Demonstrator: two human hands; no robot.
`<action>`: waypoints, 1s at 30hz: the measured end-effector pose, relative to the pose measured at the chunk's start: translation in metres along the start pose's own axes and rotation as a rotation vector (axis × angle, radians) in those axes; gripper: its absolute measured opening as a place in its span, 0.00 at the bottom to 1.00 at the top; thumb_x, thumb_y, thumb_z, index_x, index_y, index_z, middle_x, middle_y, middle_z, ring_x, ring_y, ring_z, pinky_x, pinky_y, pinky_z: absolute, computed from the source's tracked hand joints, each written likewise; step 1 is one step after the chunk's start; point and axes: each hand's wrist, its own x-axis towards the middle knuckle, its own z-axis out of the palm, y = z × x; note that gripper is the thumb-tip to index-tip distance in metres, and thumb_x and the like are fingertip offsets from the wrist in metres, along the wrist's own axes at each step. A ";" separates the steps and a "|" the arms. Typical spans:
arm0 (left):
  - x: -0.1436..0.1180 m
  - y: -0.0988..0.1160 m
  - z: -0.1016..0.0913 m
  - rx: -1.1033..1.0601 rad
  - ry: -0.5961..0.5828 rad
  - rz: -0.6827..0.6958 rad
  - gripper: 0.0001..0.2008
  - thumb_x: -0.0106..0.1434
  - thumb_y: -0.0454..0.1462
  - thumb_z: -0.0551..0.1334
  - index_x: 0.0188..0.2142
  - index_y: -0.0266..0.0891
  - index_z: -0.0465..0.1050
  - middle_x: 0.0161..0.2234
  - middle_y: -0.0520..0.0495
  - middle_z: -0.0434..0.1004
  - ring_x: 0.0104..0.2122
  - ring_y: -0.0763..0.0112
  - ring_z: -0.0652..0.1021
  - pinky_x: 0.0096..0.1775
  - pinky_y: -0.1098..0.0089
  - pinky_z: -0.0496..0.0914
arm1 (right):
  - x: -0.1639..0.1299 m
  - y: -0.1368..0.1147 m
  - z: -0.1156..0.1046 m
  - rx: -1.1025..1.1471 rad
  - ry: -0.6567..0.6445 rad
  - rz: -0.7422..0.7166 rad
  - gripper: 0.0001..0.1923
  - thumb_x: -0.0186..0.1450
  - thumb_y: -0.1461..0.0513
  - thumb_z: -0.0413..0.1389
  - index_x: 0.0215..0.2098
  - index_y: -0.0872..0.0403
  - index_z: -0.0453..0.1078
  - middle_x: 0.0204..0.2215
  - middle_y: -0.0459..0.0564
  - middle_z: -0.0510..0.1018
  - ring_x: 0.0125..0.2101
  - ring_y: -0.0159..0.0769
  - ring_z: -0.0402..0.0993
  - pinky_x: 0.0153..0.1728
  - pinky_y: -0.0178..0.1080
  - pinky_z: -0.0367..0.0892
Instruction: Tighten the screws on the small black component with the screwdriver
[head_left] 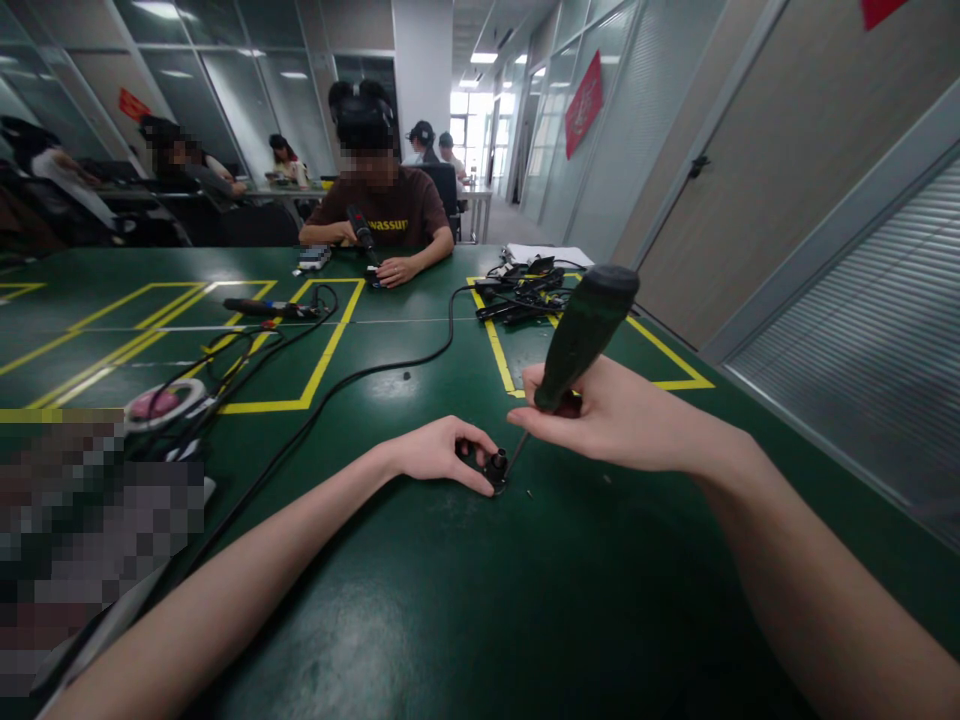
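Green felt-like tabletop (465, 600) carries a small black round-knobbed part (491, 468), pinched under my left hand (439, 452). My right hand (607, 415) grips a dark green-handled screwdriver (581, 340), tilted, tip touching the part.

Right hand (600, 415) drives screwdriver (581, 335); left hand (439, 450) pins small black part (491, 468).

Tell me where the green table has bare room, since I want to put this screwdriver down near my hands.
Bare green table lies between your forearms, below the left hand and the small black part. Right of the right hand holding the screwdriver, toward the table edge, is also free. Crowded: the black cable at left, and the pile of cables ahead.
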 end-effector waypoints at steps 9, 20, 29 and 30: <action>0.000 0.000 0.000 0.009 0.004 -0.001 0.20 0.50 0.45 0.78 0.40 0.38 0.84 0.35 0.50 0.83 0.34 0.69 0.77 0.40 0.70 0.66 | 0.001 -0.001 0.000 -0.008 -0.004 0.006 0.15 0.65 0.59 0.57 0.23 0.51 0.58 0.20 0.39 0.60 0.21 0.28 0.56 0.23 0.37 0.52; -0.001 0.003 0.000 -0.008 -0.004 -0.023 0.21 0.49 0.45 0.78 0.41 0.37 0.84 0.36 0.49 0.83 0.35 0.69 0.77 0.40 0.69 0.67 | 0.000 -0.001 -0.002 -0.029 -0.012 0.003 0.15 0.66 0.59 0.56 0.24 0.51 0.57 0.21 0.39 0.59 0.22 0.28 0.57 0.25 0.36 0.53; -0.001 0.004 -0.001 0.012 -0.004 -0.005 0.21 0.50 0.46 0.78 0.40 0.38 0.84 0.36 0.50 0.83 0.34 0.69 0.76 0.40 0.69 0.66 | 0.001 0.000 -0.001 -0.064 0.007 -0.013 0.18 0.67 0.56 0.58 0.23 0.51 0.58 0.20 0.39 0.59 0.22 0.29 0.57 0.26 0.38 0.52; -0.001 0.004 -0.001 0.014 -0.011 0.000 0.20 0.50 0.46 0.78 0.39 0.38 0.84 0.35 0.50 0.83 0.34 0.69 0.76 0.40 0.69 0.66 | 0.001 0.000 0.000 -0.067 0.015 -0.008 0.19 0.66 0.54 0.59 0.23 0.51 0.57 0.20 0.39 0.59 0.22 0.29 0.56 0.26 0.38 0.51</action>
